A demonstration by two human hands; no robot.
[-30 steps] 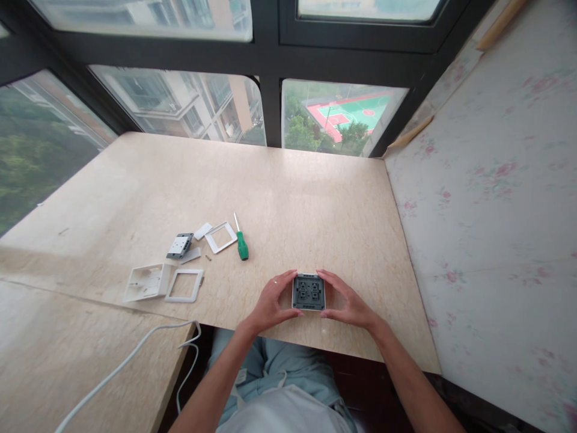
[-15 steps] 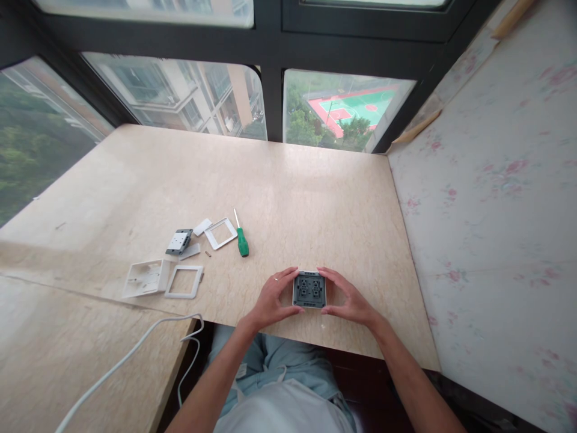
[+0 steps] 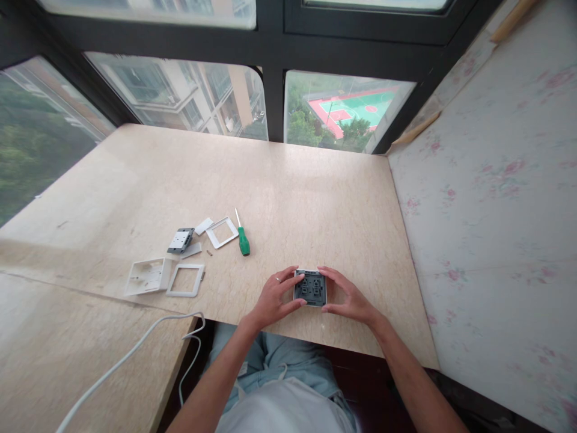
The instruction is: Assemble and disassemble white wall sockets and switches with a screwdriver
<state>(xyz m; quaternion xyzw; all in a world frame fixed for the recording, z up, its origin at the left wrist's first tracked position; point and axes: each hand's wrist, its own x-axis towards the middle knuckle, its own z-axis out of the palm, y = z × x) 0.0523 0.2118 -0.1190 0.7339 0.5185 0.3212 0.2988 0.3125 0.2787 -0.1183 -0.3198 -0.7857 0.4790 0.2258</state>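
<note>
A square wall switch module [image 3: 311, 290], dark grey with a white rim, lies between my hands near the counter's front edge. My left hand [image 3: 276, 299] grips its left side, with the thumb at the near corner and a finger over the far left part of its face. My right hand [image 3: 351, 296] holds the right side, fingers at the far corner and thumb at the near one. To the left rests a green-handled screwdriver [image 3: 243, 240], its tip pointing to the window, beside a white square frame [image 3: 215, 242].
Farther left lie another switch module [image 3: 181, 240], small white plates [image 3: 192, 250], a second white frame [image 3: 169, 288] and an open white mounting box [image 3: 135, 287]. A white cable [image 3: 130, 355] crosses the near left counter edge. A papered wall [image 3: 487, 228] bounds the right side.
A finger of my left hand has moved from the module's far edge onto its face. My right hand keeps its hold, and the module stays in nearly the same spot.
</note>
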